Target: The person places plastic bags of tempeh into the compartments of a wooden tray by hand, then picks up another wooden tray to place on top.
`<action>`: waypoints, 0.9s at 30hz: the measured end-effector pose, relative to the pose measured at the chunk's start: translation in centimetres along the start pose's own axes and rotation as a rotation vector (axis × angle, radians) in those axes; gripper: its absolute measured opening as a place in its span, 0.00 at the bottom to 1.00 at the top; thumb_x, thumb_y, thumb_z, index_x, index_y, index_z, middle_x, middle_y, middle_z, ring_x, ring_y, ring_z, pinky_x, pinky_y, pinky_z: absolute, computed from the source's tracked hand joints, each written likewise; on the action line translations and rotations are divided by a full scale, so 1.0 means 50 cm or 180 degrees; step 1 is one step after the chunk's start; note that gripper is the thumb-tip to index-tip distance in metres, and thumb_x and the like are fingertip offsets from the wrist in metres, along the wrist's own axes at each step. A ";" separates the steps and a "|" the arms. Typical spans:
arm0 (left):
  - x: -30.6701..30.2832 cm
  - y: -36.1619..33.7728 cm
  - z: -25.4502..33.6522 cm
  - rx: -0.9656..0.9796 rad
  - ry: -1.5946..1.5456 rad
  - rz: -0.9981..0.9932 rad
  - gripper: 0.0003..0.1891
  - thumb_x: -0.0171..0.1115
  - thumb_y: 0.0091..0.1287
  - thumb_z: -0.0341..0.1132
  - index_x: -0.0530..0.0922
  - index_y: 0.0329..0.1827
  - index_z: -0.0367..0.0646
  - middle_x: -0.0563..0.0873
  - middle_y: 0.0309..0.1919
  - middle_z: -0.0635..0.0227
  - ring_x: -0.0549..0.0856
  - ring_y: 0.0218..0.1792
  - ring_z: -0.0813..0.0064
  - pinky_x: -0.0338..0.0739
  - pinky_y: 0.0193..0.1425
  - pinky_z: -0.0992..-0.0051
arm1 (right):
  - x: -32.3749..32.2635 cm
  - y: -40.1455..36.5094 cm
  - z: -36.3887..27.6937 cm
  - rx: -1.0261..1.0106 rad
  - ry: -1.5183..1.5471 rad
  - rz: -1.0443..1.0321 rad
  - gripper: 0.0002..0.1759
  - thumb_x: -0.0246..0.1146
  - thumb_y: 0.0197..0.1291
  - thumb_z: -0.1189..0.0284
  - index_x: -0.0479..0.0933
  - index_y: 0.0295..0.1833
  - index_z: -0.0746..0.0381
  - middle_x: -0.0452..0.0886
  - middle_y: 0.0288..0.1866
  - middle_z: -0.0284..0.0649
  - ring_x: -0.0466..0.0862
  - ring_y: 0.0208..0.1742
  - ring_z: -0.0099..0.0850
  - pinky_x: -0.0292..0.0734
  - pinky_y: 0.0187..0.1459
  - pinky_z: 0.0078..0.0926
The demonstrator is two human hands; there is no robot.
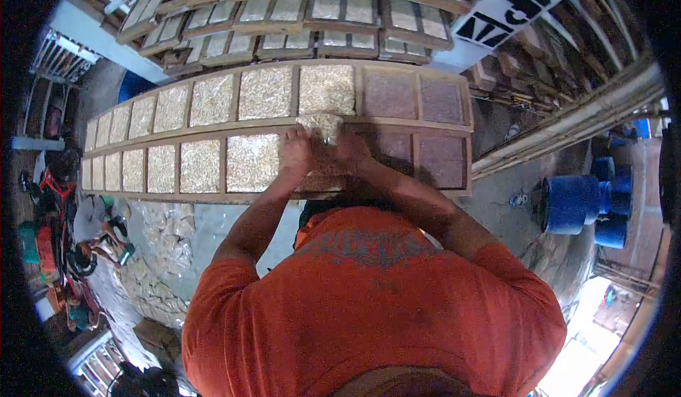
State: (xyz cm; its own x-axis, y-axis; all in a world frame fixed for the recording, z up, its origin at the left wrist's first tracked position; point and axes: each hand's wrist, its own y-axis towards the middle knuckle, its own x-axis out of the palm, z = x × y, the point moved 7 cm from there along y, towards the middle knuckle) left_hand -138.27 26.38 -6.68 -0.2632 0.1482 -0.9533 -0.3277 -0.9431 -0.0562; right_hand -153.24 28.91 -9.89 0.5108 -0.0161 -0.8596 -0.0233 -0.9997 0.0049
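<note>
A long wooden frame [236, 129] with two rows of compartments lies across the view. Many compartments hold pale, grainy slabs [252, 161]; those at the right end show a dark reddish bottom [441, 161]. Over the middle bar, a pale grainy piece [320, 125] is tilted up between my hands. My left hand [296, 153] has its fingers bent over the left side of this piece. My right hand [351, 150] is at its right side, in shadow, its fingers too dark and blurred to make out.
Stacked wooden frames [284, 27] with similar slabs rise beyond. Blue barrels [571, 204] stand at the right, near a long pale beam [560, 133]. At the lower left, a person [91, 220] is beside pale bags [164, 237] on the floor.
</note>
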 end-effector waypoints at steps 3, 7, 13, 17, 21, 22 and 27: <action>0.002 0.055 0.043 -0.0258 -0.0831 0.0377 0.36 0.74 0.62 0.45 0.75 0.69 0.31 0.86 0.57 0.39 0.88 0.53 0.41 0.84 0.60 0.52 | -0.005 0.052 0.069 0.0126 0.0225 0.0185 0.34 0.71 0.59 0.63 0.76 0.71 0.63 0.85 0.62 0.57 0.84 0.65 0.54 0.77 0.69 0.51; -0.089 0.056 0.215 0.0082 -0.2291 0.0953 0.19 0.68 0.68 0.39 0.82 0.55 0.35 0.86 0.49 0.42 0.86 0.51 0.36 0.82 0.54 0.51 | -0.215 0.004 0.106 0.0458 0.1433 0.0067 0.31 0.70 0.60 0.65 0.78 0.69 0.62 0.86 0.59 0.57 0.87 0.61 0.53 0.80 0.64 0.49; 0.342 -0.023 0.308 0.1168 -0.1226 -0.0029 0.18 0.67 0.65 0.39 0.87 0.53 0.36 0.90 0.49 0.48 0.88 0.48 0.41 0.82 0.57 0.54 | -0.153 -0.170 0.278 -0.0114 0.0196 -0.0739 0.26 0.60 0.70 0.67 0.76 0.71 0.64 0.82 0.65 0.59 0.81 0.68 0.55 0.73 0.71 0.50; 0.294 -0.006 0.329 0.1126 -0.1208 -0.0026 0.19 0.64 0.65 0.39 0.87 0.54 0.36 0.90 0.52 0.48 0.88 0.53 0.45 0.82 0.62 0.55 | -0.118 -0.183 0.346 0.0070 0.0832 -0.0743 0.29 0.60 0.73 0.64 0.72 0.75 0.65 0.80 0.68 0.60 0.78 0.72 0.56 0.69 0.75 0.51; 0.193 -0.003 0.321 0.0457 -0.2004 -0.0930 0.30 0.73 0.63 0.48 0.81 0.65 0.41 0.87 0.61 0.46 0.85 0.64 0.48 0.79 0.69 0.54 | -0.184 -0.192 0.365 0.0774 0.1205 -0.0651 0.37 0.68 0.67 0.58 0.70 0.73 0.71 0.83 0.59 0.67 0.81 0.67 0.60 0.75 0.68 0.56; 0.164 -0.005 0.303 0.0057 -0.1695 -0.1236 0.35 0.78 0.60 0.51 0.79 0.68 0.42 0.83 0.67 0.44 0.81 0.70 0.48 0.76 0.74 0.54 | -0.245 -0.213 0.331 0.0128 0.0787 -0.0168 0.40 0.69 0.66 0.55 0.69 0.73 0.71 0.78 0.66 0.67 0.79 0.69 0.61 0.73 0.70 0.56; 0.168 -0.142 0.258 0.1351 0.0183 -0.0735 0.25 0.67 0.69 0.38 0.79 0.64 0.29 0.47 0.86 0.35 0.49 0.86 0.34 0.55 0.86 0.42 | -0.272 -0.322 0.316 -0.0933 -0.0697 -0.1043 0.42 0.73 0.60 0.49 0.73 0.67 0.71 0.58 0.82 0.67 0.73 0.70 0.64 0.70 0.71 0.55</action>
State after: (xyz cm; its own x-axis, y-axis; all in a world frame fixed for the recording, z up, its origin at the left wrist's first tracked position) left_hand -149.83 38.14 -10.45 -0.0934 0.3113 -0.9457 -0.7159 -0.6811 -0.1535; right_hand -173.40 45.52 -6.34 0.2573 0.2727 -0.9271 0.3673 -0.9149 -0.1672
